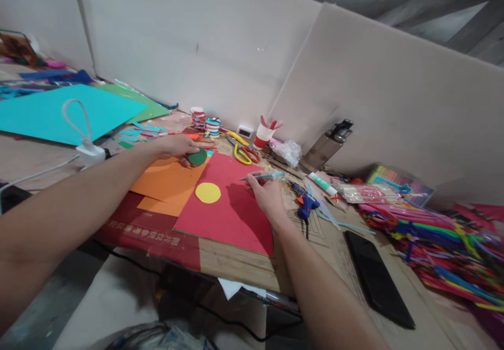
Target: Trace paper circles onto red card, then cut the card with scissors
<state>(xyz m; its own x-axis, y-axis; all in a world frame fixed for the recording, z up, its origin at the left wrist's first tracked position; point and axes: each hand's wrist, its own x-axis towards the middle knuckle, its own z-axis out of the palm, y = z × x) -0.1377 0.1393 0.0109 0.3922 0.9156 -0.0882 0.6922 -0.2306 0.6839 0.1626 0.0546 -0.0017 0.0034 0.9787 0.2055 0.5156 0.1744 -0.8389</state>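
Our left hand [175, 145] fingers pinch the green paper circle [197, 157]; right hand [268, 195] fingers pinch a pen [264, 176]. Table-edge [220, 263] red tape [149, 233] print is unreadable.

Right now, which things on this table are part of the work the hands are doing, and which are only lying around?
In use:
- left hand on the green paper circle
- right hand holding a thin blue stick
- red sheet, yellow circle, orange sheets

Lying about:
- yellow-handled scissors
- blue glue gun
- black phone
- pile of coloured sticks
- turquoise sheet
- red-and-white cup
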